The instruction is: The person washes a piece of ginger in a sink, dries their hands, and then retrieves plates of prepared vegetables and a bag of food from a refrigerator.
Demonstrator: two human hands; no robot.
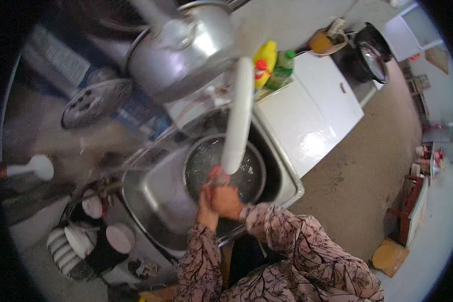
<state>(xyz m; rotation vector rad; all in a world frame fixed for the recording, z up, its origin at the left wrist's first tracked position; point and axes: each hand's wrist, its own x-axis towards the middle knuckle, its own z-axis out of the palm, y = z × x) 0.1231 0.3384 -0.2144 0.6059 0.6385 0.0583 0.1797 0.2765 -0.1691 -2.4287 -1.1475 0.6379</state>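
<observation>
My left hand [207, 202] and my right hand [226, 202] are pressed together over a stainless steel sink [166, 188], just under the end of a white curved spout [238, 117]. A reddish, blurred patch [218, 175] shows at the tips of my hands. I cannot tell whether it is wet fingers or something held. Below them a round metal basin [262, 166] with water in it sits inside the sink bowl. The right hand partly covers the left, and its fingers look curled.
A large metal pot [177, 60] stands behind the sink. Yellow [267, 54] and green [283, 70] bottles stand beside a white countertop [305, 113]. Bowls [120, 238] and a striped item [62, 251] are at the lower left. A white-ended utensil [41, 167] lies far left.
</observation>
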